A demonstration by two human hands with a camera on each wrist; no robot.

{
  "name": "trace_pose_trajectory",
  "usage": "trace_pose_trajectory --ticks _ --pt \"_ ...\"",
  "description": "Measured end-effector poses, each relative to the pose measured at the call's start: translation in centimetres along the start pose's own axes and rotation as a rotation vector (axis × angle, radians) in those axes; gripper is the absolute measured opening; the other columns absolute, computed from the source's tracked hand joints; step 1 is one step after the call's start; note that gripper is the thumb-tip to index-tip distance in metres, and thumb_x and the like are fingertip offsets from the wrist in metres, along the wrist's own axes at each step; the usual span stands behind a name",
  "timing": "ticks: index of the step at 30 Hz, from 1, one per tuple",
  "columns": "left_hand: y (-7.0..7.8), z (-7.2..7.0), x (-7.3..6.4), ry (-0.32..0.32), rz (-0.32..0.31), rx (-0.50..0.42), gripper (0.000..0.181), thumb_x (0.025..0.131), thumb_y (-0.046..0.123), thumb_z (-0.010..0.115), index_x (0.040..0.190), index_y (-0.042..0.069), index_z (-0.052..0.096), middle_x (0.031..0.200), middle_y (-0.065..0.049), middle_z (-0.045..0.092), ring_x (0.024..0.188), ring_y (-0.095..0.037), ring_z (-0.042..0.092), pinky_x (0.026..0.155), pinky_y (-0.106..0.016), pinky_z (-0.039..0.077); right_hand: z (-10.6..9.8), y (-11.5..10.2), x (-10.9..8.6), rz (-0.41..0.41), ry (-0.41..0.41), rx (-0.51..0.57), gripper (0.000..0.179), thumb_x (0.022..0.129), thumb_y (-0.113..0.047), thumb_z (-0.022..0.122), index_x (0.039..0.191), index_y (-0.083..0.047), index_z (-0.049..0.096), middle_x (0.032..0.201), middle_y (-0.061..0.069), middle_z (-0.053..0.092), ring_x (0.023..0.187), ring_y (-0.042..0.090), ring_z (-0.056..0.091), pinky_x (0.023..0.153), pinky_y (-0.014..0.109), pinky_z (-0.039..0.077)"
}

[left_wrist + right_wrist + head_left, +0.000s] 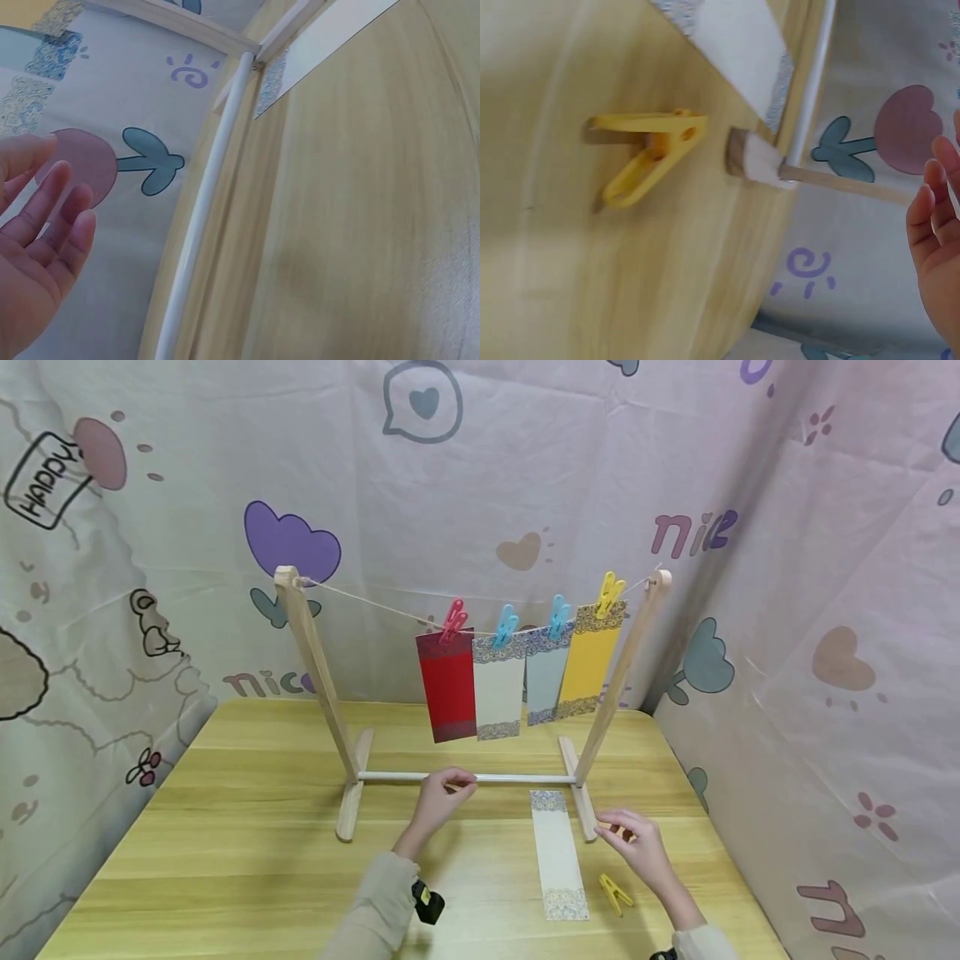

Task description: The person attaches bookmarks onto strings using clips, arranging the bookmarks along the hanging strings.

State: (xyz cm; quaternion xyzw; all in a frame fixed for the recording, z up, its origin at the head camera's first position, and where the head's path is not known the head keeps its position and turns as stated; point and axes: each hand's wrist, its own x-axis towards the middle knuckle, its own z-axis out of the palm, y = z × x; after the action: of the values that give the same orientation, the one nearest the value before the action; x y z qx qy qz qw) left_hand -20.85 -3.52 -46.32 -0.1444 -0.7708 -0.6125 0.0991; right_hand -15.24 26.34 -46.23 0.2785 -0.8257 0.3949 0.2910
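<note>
My left hand (444, 797) hovers in front of the rack's white crossbar (517, 778), fingers loosely bent around nothing. At the right, my right hand (633, 841) is above the table by the rack's right foot (577, 789), also holding nothing. Between the hands a white card (558, 860) with patterned ends lies flat. Just below the right hand is a yellow clothespin (616, 893), seen large in the right wrist view (649, 154). On the string hang a red card (448, 685), a white card (498, 689), a light blue card (543, 681) and a yellow card (591, 656).
The wooden rack's left post (318, 672) and right post (624, 677) stand on the wood-grain table (225, 843). A red clothespin (453, 620), two blue clothespins and a yellow one (609, 594) grip the hanging cards. Printed cloth (420, 510) surrounds the table's back and sides.
</note>
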Motion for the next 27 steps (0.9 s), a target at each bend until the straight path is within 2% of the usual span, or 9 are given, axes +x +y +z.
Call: trace_pose_trajectory --ticks 5,8,12,17,24,27 --pt "-2.7 1.1 0.4 -0.040 -0.003 -0.029 0.012 0.077 -0.001 0.066 0.089 -0.005 0.066 0.087 -0.017 0.063 0.080 -0.031 0.057 0.062 -0.030 0.047 -0.2 0.2 -1.1 0.052 -0.020 -0.003 0.026 0.056 0.023 0.069 0.077 0.011 0.062 0.072 0.020 0.061 0.055 0.018 0.052 0.041 0.023 0.040" --pt "-4.1 1.7 0.5 -0.070 -0.026 -0.027 0.018 0.078 0.003 0.067 0.094 -0.003 0.065 0.094 -0.014 0.063 0.087 -0.033 0.056 0.064 -0.028 0.047 -0.4 0.2 -1.7 0.091 -0.040 -0.005 0.025 0.057 0.021 0.069 0.079 0.010 0.063 0.074 0.020 0.062 0.056 0.020 0.052 0.040 0.024 0.041" --pt "-4.6 2.2 0.4 -0.096 -0.051 -0.016 0.021 0.078 0.007 0.068 0.098 0.000 0.065 0.100 -0.015 0.062 0.092 -0.036 0.054 0.066 -0.027 0.047 -0.5 0.3 -2.4 0.123 -0.067 -0.014 0.025 0.058 0.019 0.070 0.080 0.009 0.063 0.076 0.020 0.062 0.057 0.020 0.052 0.041 0.025 0.042" --pt "-4.9 2.8 0.4 -0.097 -0.059 -0.005 0.021 0.078 0.006 0.068 0.098 0.002 0.066 0.101 -0.017 0.061 0.093 -0.036 0.053 0.068 -0.029 0.047 -0.5 0.7 -3.1 0.149 -0.093 -0.005 0.026 0.058 0.018 0.071 0.081 0.010 0.063 0.077 0.022 0.062 0.058 0.020 0.053 0.041 0.024 0.042" --pt "-5.2 3.6 0.4 -0.128 -0.050 0.018 0.024 0.077 0.007 0.068 0.100 0.000 0.064 0.101 -0.018 0.061 0.092 -0.033 0.054 0.071 -0.038 0.048 -0.6 1.2 -4.1 0.204 -0.153 0.007 0.029 0.057 0.015 0.072 0.084 0.010 0.063 0.079 0.022 0.062 0.066 0.004 0.052 0.044 0.024 0.044" --pt "-5.3 3.7 0.4 -0.146 -0.063 0.024 0.025 0.078 0.009 0.068 0.101 0.000 0.064 0.102 -0.016 0.061 0.093 -0.032 0.054 0.072 -0.040 0.047 -0.8 1.2 -4.4 0.232 -0.184 0.011 0.030 0.058 0.014 0.073 0.086 0.011 0.062 0.082 0.023 0.061 0.068 0.003 0.051 0.046 0.024 0.044"
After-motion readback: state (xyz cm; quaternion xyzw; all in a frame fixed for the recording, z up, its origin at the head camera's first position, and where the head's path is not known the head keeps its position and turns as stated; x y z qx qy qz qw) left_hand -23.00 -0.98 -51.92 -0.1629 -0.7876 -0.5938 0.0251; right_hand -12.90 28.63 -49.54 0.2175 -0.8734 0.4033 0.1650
